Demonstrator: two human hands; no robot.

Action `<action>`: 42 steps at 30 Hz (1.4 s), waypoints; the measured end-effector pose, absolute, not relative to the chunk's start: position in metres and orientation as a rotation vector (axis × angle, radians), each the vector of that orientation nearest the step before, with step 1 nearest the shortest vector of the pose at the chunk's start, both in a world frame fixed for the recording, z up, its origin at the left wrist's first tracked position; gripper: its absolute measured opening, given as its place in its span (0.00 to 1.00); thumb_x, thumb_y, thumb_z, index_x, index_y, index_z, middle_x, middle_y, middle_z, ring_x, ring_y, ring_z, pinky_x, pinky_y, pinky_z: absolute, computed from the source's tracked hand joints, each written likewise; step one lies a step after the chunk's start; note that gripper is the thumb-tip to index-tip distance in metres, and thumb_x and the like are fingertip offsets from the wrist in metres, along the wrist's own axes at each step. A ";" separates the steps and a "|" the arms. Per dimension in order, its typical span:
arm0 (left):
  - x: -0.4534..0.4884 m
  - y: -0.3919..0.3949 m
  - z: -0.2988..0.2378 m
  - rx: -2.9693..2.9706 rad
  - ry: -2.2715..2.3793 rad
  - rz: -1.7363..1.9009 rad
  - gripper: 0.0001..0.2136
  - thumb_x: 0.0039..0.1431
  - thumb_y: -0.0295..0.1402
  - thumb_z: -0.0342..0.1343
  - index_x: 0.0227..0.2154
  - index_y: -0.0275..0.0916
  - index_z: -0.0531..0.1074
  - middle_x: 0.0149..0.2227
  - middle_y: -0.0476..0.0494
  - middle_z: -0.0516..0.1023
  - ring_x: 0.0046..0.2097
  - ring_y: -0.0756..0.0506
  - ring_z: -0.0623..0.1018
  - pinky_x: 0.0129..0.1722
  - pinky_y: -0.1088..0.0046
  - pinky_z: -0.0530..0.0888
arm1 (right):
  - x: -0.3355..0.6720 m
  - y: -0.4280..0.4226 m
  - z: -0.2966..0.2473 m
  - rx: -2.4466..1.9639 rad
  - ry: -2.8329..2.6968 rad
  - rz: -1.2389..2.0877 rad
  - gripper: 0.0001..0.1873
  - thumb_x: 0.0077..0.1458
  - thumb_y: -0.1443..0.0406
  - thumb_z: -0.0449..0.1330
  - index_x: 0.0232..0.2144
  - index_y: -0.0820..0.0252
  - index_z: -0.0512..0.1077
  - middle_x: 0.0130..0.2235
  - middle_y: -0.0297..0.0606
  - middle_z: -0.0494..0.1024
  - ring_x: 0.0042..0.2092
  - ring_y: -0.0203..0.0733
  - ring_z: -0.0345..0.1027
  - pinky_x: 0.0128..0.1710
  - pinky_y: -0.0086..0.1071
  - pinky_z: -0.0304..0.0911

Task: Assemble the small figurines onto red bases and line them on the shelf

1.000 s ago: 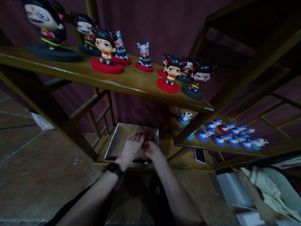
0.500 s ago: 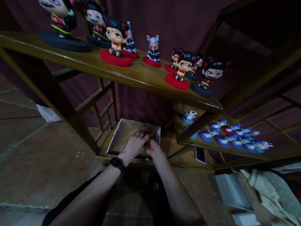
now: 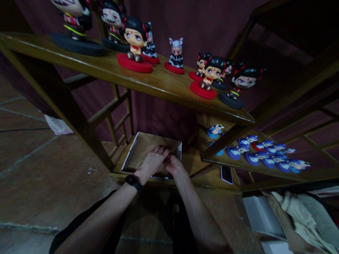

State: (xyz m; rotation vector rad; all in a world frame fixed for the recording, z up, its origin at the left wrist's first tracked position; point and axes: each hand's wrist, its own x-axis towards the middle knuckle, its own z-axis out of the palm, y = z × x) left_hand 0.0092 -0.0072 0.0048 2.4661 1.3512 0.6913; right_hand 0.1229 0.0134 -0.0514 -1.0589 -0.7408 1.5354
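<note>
A shallow cardboard box with a brown inside and white rim rests on the low wooden shelf. Both hands meet over its right part. My left hand, with a dark watch on its wrist, has its fingers bent and pressed together near the right fingertips. My right hand is closed, its fingers curled in against the left ones. Whatever lies between the fingers is hidden by the hands, and the picture is dim there.
Figurines on red bases and on dark bases stand on the upper shelf. Several blue figurines fill a side shelf at right. A phone lies on the low shelf. White boxes are on the floor.
The view has shifted slightly, so the shelves appear a little further right. Both hands stay together over the box, with hardly any finger movement visible.
</note>
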 end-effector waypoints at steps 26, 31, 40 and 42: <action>0.001 0.020 -0.011 0.843 1.095 1.150 0.12 0.35 0.31 0.63 0.25 0.34 0.69 0.24 0.49 0.72 0.27 0.52 0.71 0.28 0.76 0.68 | 0.134 0.022 -0.036 -1.368 -1.382 0.980 0.12 0.45 0.64 0.56 0.35 0.56 0.69 0.36 0.32 0.74 0.38 0.38 0.67 0.43 0.34 0.62; 0.002 0.017 -0.006 0.723 1.111 1.135 0.11 0.37 0.27 0.62 0.27 0.34 0.69 0.25 0.48 0.73 0.28 0.50 0.73 0.31 0.73 0.71 | 0.134 0.017 -0.031 -1.396 -1.518 0.913 0.13 0.47 0.66 0.54 0.38 0.52 0.68 0.37 0.30 0.74 0.40 0.37 0.68 0.43 0.33 0.63; 0.002 0.017 -0.011 0.641 1.066 1.138 0.08 0.43 0.21 0.57 0.29 0.34 0.69 0.27 0.45 0.75 0.28 0.50 0.75 0.31 0.72 0.74 | 0.129 0.011 -0.021 -1.402 -1.612 0.880 0.16 0.47 0.66 0.55 0.41 0.48 0.67 0.37 0.29 0.74 0.39 0.37 0.68 0.42 0.33 0.64; 0.001 0.019 -0.012 0.604 1.065 1.121 0.07 0.44 0.20 0.56 0.29 0.33 0.70 0.27 0.45 0.75 0.27 0.50 0.75 0.30 0.73 0.74 | 0.129 0.010 -0.019 -1.408 -1.600 0.895 0.18 0.47 0.65 0.55 0.43 0.48 0.66 0.36 0.29 0.74 0.38 0.37 0.68 0.41 0.33 0.65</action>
